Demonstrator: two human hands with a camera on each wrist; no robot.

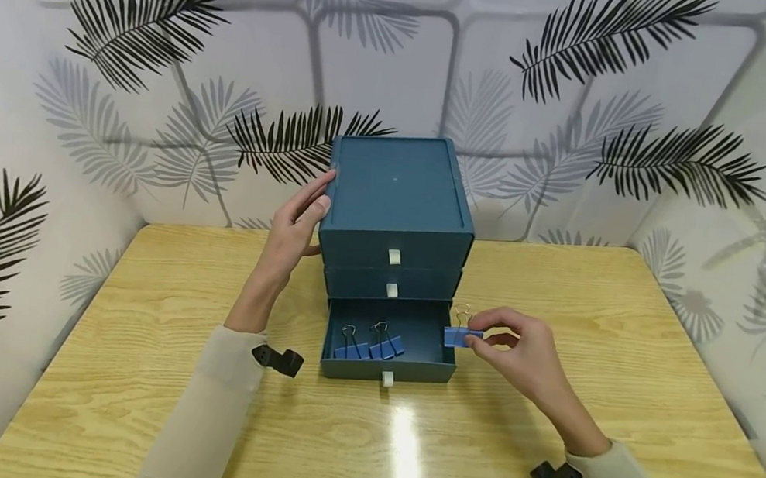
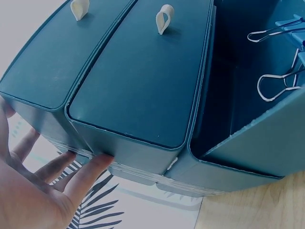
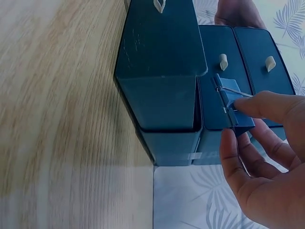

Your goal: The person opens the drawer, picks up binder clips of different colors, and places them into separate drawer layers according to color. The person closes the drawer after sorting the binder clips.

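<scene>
A dark teal drawer unit (image 1: 395,193) with three drawers stands at the back of the wooden table (image 1: 131,368). Its bottom drawer (image 1: 387,364) is pulled out, and two blue binder clips (image 1: 368,344) lie inside at the left. My left hand (image 1: 292,233) rests with straight fingers (image 2: 86,174) against the unit's left side (image 2: 119,157). My right hand (image 1: 518,354) pinches a third blue binder clip (image 1: 462,335) between thumb and forefinger, at the right rim of the pulled-out drawer; the right wrist view shows this clip (image 3: 233,112) beside the unit.
The two upper drawers (image 1: 393,271) are closed, each with a white pull tab (image 1: 393,256). Walls covered in leaf-print paper (image 1: 131,33) enclose the table at the back and both sides. Bare wood lies left, right and in front of the unit.
</scene>
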